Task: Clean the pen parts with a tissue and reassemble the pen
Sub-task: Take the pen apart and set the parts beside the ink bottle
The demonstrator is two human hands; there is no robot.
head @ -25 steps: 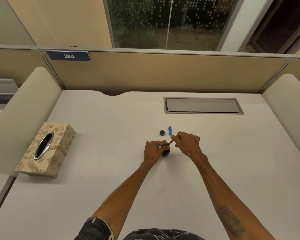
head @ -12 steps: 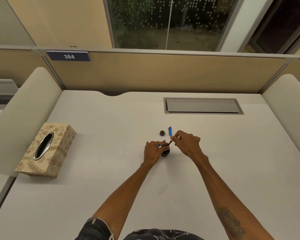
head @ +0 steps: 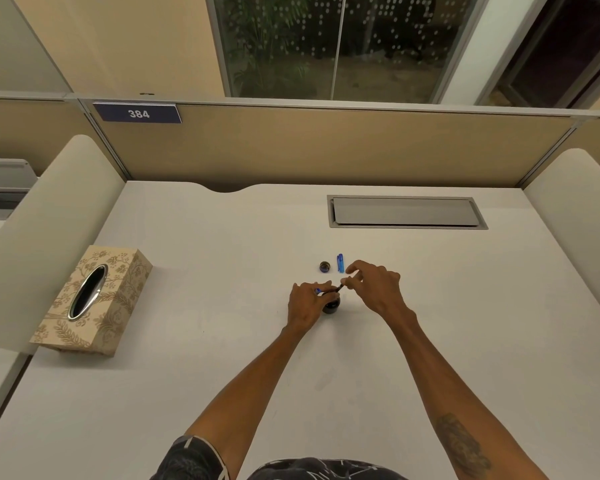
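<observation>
A small dark ink bottle [head: 331,307] stands on the white desk [head: 222,341], with my left hand [head: 307,304] wrapped around its left side. A thin dark pen part [head: 338,289] slants over the bottle's mouth; my right hand [head: 374,289] pinches its upper end with thumb and forefinger. A bit of blue shows at my left fingertips. Just beyond lie the blue pen cap [head: 340,263] and the bottle's small round lid [head: 324,267].
A patterned tissue box [head: 94,301] with an oval opening sits at the desk's left side. A grey cable flap [head: 404,212] is set into the desk at the back. Padded dividers rise on both sides, and a beige partition closes the back.
Both hands stay over the bottle. My right hand's fingers have shifted slightly on the pen part; nothing else has moved.
</observation>
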